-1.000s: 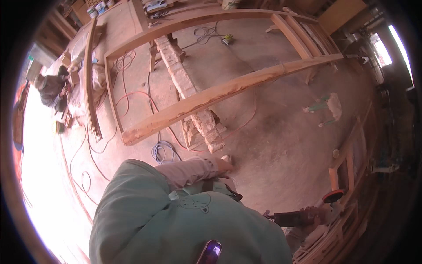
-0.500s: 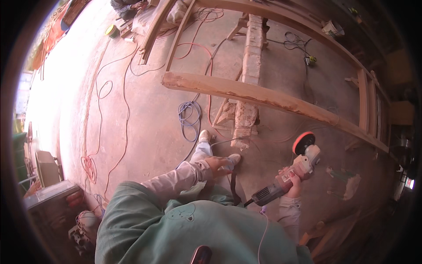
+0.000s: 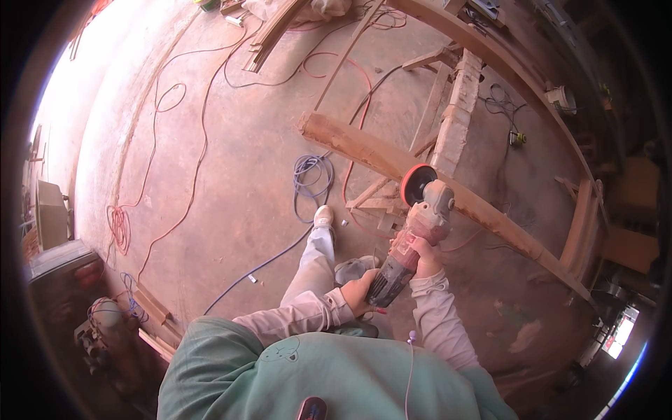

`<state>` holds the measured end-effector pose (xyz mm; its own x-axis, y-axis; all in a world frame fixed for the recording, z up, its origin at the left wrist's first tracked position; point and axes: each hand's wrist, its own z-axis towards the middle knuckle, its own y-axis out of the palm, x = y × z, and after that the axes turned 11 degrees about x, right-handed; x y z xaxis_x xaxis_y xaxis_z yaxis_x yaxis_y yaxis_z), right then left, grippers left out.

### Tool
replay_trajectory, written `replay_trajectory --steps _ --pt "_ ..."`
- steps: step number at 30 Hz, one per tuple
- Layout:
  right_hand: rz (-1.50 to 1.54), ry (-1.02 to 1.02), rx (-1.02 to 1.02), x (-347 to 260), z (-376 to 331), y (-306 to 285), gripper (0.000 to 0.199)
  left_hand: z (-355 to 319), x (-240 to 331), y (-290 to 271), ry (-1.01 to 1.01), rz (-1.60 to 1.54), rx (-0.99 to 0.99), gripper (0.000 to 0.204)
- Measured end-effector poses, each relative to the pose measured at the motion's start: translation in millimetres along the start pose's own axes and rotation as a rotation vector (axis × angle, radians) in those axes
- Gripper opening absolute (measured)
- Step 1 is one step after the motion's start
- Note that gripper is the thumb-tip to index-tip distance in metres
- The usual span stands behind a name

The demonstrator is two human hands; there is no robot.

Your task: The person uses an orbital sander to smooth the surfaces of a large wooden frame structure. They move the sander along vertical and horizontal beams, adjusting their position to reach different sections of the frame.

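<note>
Watching remotely, I reckon the grinder (image 3: 423,224) could kick if its disc (image 3: 414,183) snagged the wooden beam (image 3: 353,143) while spinning; can't tell if they touch. It's before the torso (image 3: 336,371), left hand (image 3: 358,290) wrapped round its rear, right hand (image 3: 427,257) clamped mid-body, long axis slanting forward-right, disc end foremost.

On the floor (image 3: 241,217), a coil (image 3: 312,166) lies left of the trestle (image 3: 369,193) and grinder (image 3: 425,220).
</note>
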<state>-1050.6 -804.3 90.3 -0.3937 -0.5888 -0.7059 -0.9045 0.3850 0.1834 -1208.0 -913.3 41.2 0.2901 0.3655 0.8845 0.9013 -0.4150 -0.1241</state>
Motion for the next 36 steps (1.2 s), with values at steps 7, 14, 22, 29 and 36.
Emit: replay_trajectory --steps 7,14,22,29,36 --pt "-0.121 -0.035 0.074 37 66 40 0.033 55 -19 -43 0.259 -0.057 0.250 0.105" --pt "-0.287 0.028 0.071 65 107 66 0.026 101 -19 -49 -0.255 -0.029 0.414 0.078" --pt "-0.187 0.067 -0.148 96 115 136 0.031 85 -28 -111 -0.368 -0.139 0.544 0.073" --pt "-0.443 -0.005 -0.257 106 135 192 0.041 89 -28 -128 -0.331 -0.297 0.773 0.076" --pt "-0.315 0.069 -0.056 84 120 133 0.033 95 -32 -96 -0.370 -0.094 0.404 0.080"
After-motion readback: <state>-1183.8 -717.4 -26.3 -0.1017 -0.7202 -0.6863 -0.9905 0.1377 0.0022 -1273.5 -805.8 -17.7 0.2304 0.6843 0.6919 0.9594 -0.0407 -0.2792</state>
